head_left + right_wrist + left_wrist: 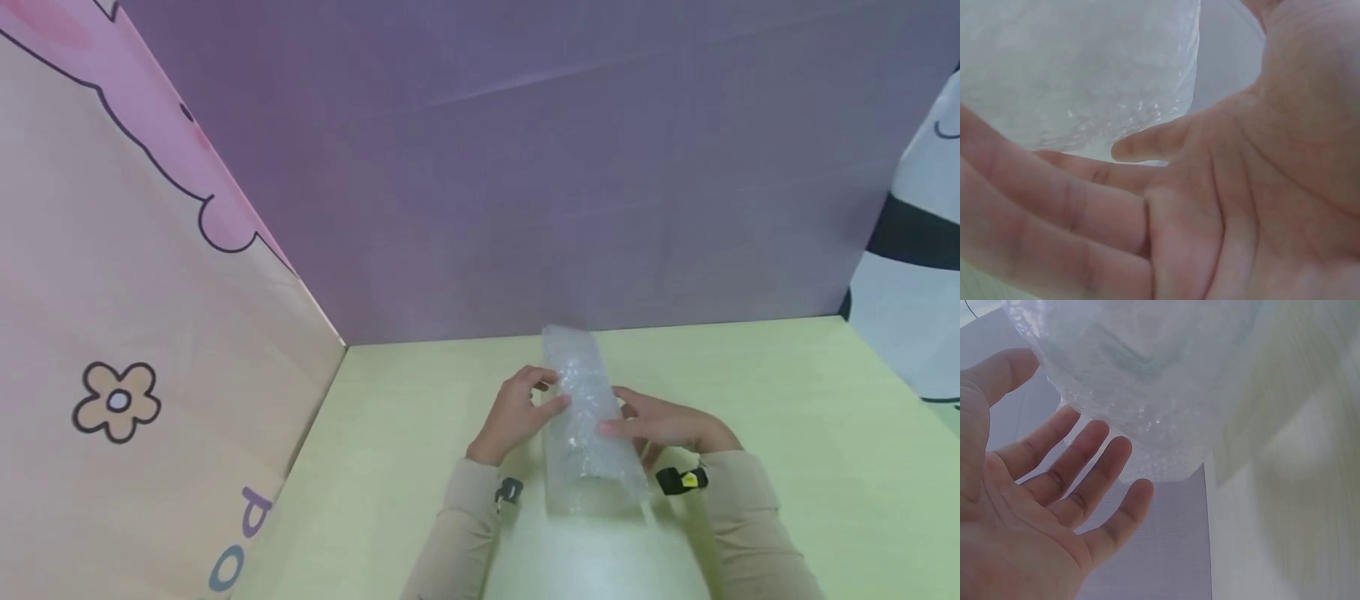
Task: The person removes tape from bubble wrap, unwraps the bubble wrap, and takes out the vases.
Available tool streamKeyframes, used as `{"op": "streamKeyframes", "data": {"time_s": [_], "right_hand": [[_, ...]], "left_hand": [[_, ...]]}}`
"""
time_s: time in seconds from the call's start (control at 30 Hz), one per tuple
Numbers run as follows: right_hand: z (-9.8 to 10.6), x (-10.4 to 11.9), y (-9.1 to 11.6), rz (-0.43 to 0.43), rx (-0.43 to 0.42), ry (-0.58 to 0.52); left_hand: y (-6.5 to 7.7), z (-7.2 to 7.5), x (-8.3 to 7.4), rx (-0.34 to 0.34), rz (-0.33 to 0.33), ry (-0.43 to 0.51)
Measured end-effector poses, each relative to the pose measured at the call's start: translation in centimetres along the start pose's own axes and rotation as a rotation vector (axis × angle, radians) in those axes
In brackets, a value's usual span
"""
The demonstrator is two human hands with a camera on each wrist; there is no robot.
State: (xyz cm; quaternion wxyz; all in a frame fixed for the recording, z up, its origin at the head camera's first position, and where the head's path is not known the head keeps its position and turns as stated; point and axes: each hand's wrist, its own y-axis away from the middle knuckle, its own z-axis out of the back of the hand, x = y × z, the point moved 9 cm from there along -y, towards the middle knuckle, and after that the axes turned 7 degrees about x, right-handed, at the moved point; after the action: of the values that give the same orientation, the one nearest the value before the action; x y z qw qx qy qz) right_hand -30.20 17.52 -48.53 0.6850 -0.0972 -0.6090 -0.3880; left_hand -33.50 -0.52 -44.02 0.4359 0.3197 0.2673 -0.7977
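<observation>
A long folded piece of clear bubble wrap sits between both hands, its near end spread low over the table. A faint greenish line shows through it in the left wrist view. My left hand touches its left edge with thumb and index fingertips; the other fingers stay loosely extended and spread beside it. From the right side, my right hand pinches the wrap, thumb on its upper face and fingers behind the edge. In the right wrist view, several fingers reach along under the bubble wrap.
The pale yellow-green table ends at a purple backdrop. On the left stands a cream panel with a flower drawing; a white-and-black printed panel is on the right. Both wrists wear small dark devices.
</observation>
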Motion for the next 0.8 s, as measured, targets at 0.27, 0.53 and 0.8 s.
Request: {"op": "streamKeyframes", "data": {"time_s": [0.27,0.53,0.8], "right_hand": [[0.05,-0.21,-0.03,-0.007,-0.004,0.003],[0.01,-0.11,-0.05,-0.002,-0.004,0.008],[0.16,-0.32,-0.07,-0.011,-0.004,-0.002]], "left_hand": [[0.07,-0.26,0.10,0.007,0.037,-0.012],[0.06,-0.25,0.00,-0.001,0.039,0.004],[0.10,-0.17,-0.33,-0.013,0.044,-0.014]]}}
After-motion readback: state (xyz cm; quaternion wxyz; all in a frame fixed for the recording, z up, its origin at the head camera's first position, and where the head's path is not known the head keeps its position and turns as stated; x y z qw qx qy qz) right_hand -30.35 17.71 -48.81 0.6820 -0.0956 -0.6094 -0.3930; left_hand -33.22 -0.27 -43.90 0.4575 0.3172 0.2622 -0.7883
